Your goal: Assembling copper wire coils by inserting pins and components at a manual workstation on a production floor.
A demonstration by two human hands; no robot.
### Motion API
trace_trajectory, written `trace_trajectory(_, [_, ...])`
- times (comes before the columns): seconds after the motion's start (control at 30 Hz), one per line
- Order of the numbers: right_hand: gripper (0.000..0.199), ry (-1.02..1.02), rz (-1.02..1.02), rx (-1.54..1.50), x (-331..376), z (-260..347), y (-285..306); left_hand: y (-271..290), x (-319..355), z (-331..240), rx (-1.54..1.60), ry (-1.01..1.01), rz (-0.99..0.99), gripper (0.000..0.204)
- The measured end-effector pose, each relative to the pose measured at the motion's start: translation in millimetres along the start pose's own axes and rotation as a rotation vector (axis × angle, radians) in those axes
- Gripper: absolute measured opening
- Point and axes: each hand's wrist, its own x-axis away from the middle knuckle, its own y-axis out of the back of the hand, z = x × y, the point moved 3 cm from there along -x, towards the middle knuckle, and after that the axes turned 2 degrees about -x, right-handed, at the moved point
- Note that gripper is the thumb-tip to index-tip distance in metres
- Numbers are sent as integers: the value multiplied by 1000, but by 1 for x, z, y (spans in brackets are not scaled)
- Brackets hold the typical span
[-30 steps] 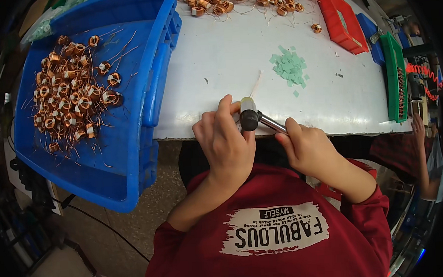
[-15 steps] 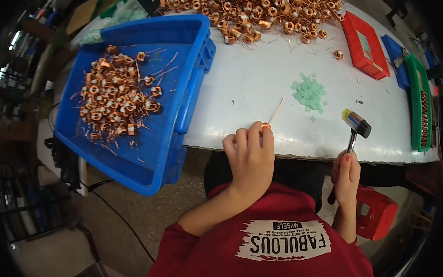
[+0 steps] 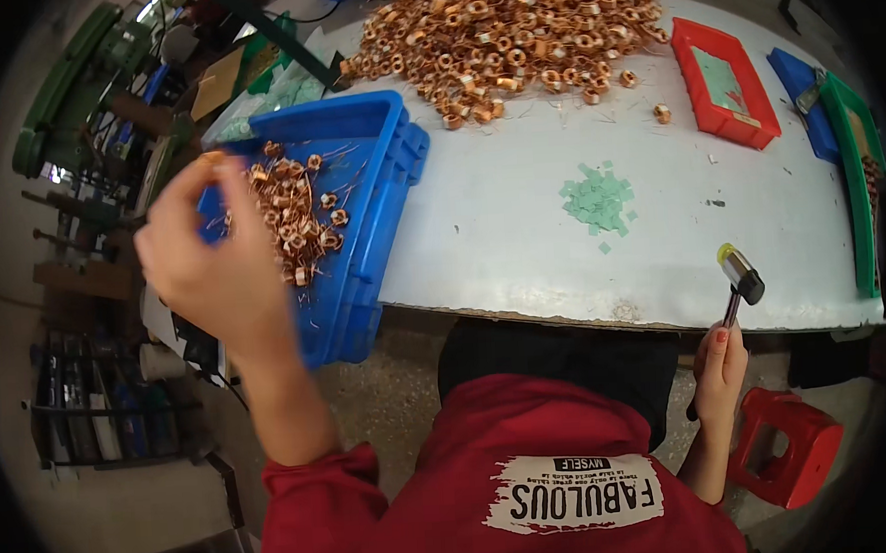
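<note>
My left hand (image 3: 207,264), smeared by motion, is raised over the left part of a blue plastic bin (image 3: 364,196). Its fingers are pinched around a small copper wire coil (image 3: 214,158), which shows only as a blurred orange spot at the fingertips. Inside the bin lies a heap of copper coils (image 3: 299,214) with loose wire ends, partly hidden by the hand. My right hand (image 3: 721,377) grips the handle of a small mallet (image 3: 740,274) at the table's front edge. The mallet's head points up, with one yellow face and one black face.
A large pile of copper coils (image 3: 511,43) covers the back of the white table (image 3: 501,243). Green paper squares (image 3: 599,200) lie mid-table. A red tray (image 3: 728,81), blue tray (image 3: 803,107) and green tray (image 3: 854,185) stand right. A red stool (image 3: 788,449) is below.
My left hand has moved from the table's front edge, up and left over the blue bin, with the coil. My right hand still holds the mallet. The view has shifted slightly.
</note>
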Motion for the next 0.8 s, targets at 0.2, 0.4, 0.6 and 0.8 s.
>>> trace_trajectory(0.2, [21, -26, -12, 166, -6, 8, 17, -55, -1, 117, -534, 274, 602, 31])
trace_trajectory(0.4, [20, -21, -69, 354, -22, 23, 39, -25, 47, -33, 363, -40, 566, 15])
trace_trajectory(0.6, [25, 152, -343, 999, -58, 22, 54, -36, 112, -122, 846, -269, 719, 16])
trace_trajectory(0.8, [28, 169, -451, 1483, -98, 16, 47, -58, 153, -131, 993, -159, 732, 17])
